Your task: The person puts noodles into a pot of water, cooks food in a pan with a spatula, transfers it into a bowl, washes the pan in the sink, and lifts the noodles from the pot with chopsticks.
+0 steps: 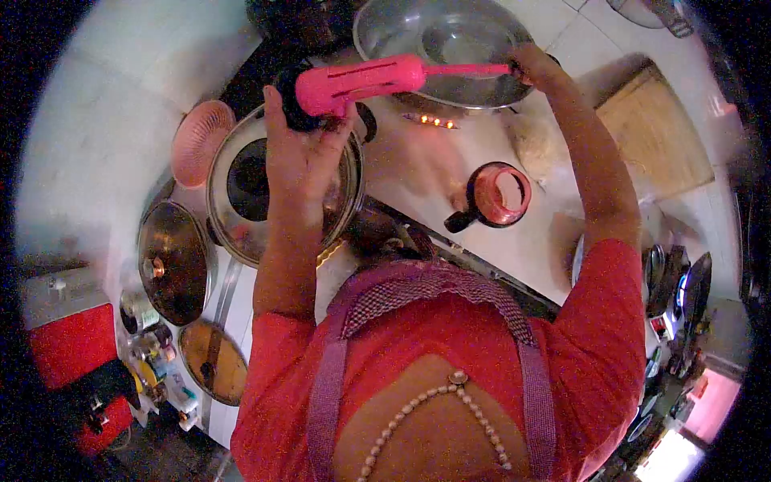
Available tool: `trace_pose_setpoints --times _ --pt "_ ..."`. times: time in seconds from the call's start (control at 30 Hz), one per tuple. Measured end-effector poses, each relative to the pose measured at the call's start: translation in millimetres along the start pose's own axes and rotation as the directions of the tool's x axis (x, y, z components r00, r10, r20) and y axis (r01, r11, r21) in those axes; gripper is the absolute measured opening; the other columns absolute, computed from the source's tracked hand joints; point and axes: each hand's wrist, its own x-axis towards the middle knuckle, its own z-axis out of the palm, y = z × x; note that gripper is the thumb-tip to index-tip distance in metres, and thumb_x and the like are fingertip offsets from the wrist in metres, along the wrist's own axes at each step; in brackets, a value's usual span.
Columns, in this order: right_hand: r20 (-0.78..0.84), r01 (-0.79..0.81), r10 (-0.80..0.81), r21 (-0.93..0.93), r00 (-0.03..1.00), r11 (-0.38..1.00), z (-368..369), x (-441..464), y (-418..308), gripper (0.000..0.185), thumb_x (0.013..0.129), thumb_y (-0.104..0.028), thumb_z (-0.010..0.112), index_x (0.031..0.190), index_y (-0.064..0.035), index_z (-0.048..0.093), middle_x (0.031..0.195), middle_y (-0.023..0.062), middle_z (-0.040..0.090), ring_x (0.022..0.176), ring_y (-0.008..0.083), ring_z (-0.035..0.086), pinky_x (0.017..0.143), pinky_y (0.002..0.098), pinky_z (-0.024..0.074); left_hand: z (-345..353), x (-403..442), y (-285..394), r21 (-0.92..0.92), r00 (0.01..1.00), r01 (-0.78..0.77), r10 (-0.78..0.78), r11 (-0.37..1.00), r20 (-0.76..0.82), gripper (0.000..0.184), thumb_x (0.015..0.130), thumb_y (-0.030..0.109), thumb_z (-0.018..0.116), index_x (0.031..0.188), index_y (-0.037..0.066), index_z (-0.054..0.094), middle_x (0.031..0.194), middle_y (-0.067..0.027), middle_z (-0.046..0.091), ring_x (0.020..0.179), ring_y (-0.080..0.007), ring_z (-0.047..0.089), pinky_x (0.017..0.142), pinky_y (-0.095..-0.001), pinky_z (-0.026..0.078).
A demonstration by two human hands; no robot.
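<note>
My right hand (532, 67) grips the thin handle end of a pink slotted turner (365, 79), held level across the work area. My left hand (303, 149) is at the turner's broad slotted head, fingers against its lower edge and thumb pointing up; part of that contact is hidden. Under my left forearm is a wide round pot or pan (229, 205) with a shiny rim and a dark centre. Behind the turner's handle stands a large oval metal basin (385, 32). Below the handle, a reddish see-through jug (499, 195) with a dark handle stands on the light surface.
A pink ribbed dish (202, 143) leans at the left, above a dark round lid (173, 261) and a brownish round lid (210, 361). Small bottles and jars crowd the lower left. A wooden board (654, 132) lies right. Small orange lights (434, 121) glow near the basin.
</note>
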Motion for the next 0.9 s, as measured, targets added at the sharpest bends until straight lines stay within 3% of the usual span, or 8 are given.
trace_pose_setpoints --times 0.03,0.07,0.17,0.23,0.3,0.4,0.5,0.9 --pt "-0.104 0.039 -0.031 0.072 0.994 0.997 -10 -4 -15 0.022 0.08 -0.019 0.049 0.062 -0.0062 0.05 0.05 0.0008 0.045 0.036 0.0065 0.035 0.03 0.0205 0.0245 0 3 -1 0.023 1.0 -0.009 0.009 1.0 0.01 0.049 0.078 0.039 0.059 0.108 0.002 0.047 0.108 -0.0132 0.05 0.098 -0.029 0.047 0.086 -0.0455 0.041" --pt "-0.045 -0.25 0.271 0.266 0.962 0.931 -26 -4 -39 0.021 0.08 -0.019 0.048 0.063 -0.0062 0.049 0.05 0.0008 0.046 0.036 0.007 0.036 0.03 0.0204 0.0247 0 5 -2 0.047 1.0 -0.02 0.019 0.999 0.019 0.05 0.078 0.04 0.059 0.108 0.002 0.046 0.108 -0.0132 0.05 0.098 -0.0289 0.047 0.086 -0.0455 0.041" --pt "-0.024 -0.055 0.062 0.228 0.998 0.972 -47 -21 -23 0.015 0.081 -0.019 0.047 0.074 -0.0056 0.047 0.051 -0.0003 0.044 0.037 0.0073 0.037 0.031 0.0196 0.0261 10 1 -9 0.155 0.997 -0.078 0.08 0.985 -0.007 0.054 0.076 0.039 0.061 0.111 0.002 0.044 0.109 -0.0142 0.048 0.098 -0.0289 0.045 0.087 -0.0461 0.04" --pt "0.213 -0.561 0.52 0.369 0.827 0.741 -75 -33 -41 0.014 0.081 -0.019 0.048 0.078 -0.0053 0.048 0.052 -0.0006 0.045 0.038 0.0071 0.038 0.032 0.0193 0.0269 8 6 -9 0.217 0.994 -0.104 0.094 0.971 0.054 0.054 0.076 0.039 0.061 0.111 0.002 0.043 0.11 -0.0147 0.047 0.099 -0.0293 0.045 0.087 -0.0466 0.04" --pt "-0.102 0.049 -0.033 0.154 0.994 0.987 -80 -59 -37 0.016 0.082 -0.021 0.048 0.086 -0.0057 0.049 0.056 -0.0014 0.046 0.04 0.0058 0.037 0.034 0.0182 0.0277 9 8 -12 0.208 0.991 -0.118 0.103 0.971 0.085 0.054 0.076 0.039 0.061 0.112 0.002 0.043 0.11 -0.0153 0.047 0.099 -0.0298 0.045 0.087 -0.0471 0.04" --pt "0.161 -0.62 0.66 0.555 0.734 0.555 -102 -90 -79 0.017 0.083 -0.022 0.048 0.09 -0.0071 0.05 0.057 -0.0038 0.044 0.04 0.0037 0.034 0.035 0.0176 0.0252 20 3 -20 0.156 0.989 -0.095 0.075 0.983 0.131 0.054 0.076 0.038 0.061 0.111 0.002 0.043 0.109 -0.0157 0.047 0.099 -0.0313 0.045 0.087 -0.0475 0.039" --pt "0.233 -0.617 0.601 0.536 0.765 0.577 -112 -124 -88 0.016 0.084 -0.022 0.048 0.091 -0.0081 0.05 0.057 -0.0048 0.043 0.041 0.003 0.033 0.035 0.0177 0.0236 19 1 -25 0.021 0.99 0.086 -0.088 0.996 0.113 0.053 0.076 0.038 0.062 0.11 0.001 0.043 0.108 -0.016 0.047 0.097 -0.0307 0.045 0.087 -0.0472 0.039" --pt "0.159 -0.755 0.789 0.45 0.593 0.476 -124 -207 -140 0.022 0.085 -0.022 0.046 0.102 -0.0091 0.051 0.059 -0.0067 0.044 0.042 0.0014 0.032 0.036 0.0165 0.0236 14 -6 -57 0.163 0.967 0.134 -0.165 0.978 0.194 0.049 0.074 0.04 0.063 0.102 0.002 0.049 0.095 -0.0127 0.05 0.08 -0.0255 0.047 0.084 -0.0437 0.042"
